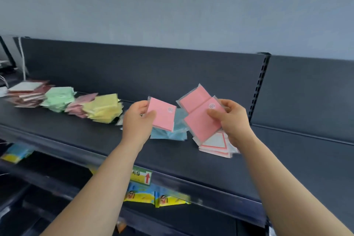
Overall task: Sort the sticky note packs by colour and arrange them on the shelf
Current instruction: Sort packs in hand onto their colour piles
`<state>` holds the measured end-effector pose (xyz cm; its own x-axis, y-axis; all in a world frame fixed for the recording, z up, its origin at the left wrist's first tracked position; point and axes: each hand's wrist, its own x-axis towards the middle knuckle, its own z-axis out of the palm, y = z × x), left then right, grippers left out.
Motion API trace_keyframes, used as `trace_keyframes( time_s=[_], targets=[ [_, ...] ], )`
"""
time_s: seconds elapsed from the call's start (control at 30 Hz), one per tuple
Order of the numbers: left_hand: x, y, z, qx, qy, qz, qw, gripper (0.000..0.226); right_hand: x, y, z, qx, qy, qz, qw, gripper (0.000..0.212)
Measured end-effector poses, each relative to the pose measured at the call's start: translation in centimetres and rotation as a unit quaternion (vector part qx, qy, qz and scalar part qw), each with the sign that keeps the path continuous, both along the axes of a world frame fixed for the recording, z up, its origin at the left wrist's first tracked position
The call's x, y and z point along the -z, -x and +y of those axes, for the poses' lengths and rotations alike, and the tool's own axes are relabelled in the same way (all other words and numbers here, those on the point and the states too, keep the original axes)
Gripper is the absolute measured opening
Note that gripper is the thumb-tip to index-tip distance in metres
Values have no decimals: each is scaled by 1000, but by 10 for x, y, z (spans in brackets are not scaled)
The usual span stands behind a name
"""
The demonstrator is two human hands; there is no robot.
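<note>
My head camera, the only view, looks forward and down, close over the shelf [80, 136] before me.

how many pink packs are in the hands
3: one pink pack in the left hand, an upper pack and a lower pack fanned in the right hand; others may hide behind.
</note>
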<state>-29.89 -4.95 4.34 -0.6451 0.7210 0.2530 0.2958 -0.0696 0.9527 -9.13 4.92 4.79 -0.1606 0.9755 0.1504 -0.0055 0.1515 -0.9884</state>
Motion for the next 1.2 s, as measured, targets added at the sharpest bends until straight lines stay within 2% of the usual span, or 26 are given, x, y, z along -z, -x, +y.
trace_keyframes(
  time_s=[0.17,0.33,0.5,0.57,0.8,1.0,1.1,1.2],
  targets=[
    [-5,46,-7,-51,3,-23,998,33,-2,59,-5,-23,-11,-21,999,23],
    [-4,82,-16,-105,-27,-56,993,54,-7,108,1,-62,-18,-40,997,23],
    [-4,128,-19,-161,-20,-70,984,35,-30,149,4,-94,-30,-77,992,23],
    [-5,149,-15,-166,-14,-71,983,35,-43,162,7,-102,-41,-94,989,22],
    [-5,232,1,-135,-8,-74,988,54,-48,238,8,-85,-45,-82,992,22],
    [1,296,14,-58,64,-40,995,30,-37,298,10,-39,-1,-60,997,28],
    [13,320,19,-21,112,27,993,24,-36,319,9,-19,2,-55,998,27],
    [21,338,20,-1,119,83,989,19,-34,336,11,-5,7,-60,998,27]
  ],
)
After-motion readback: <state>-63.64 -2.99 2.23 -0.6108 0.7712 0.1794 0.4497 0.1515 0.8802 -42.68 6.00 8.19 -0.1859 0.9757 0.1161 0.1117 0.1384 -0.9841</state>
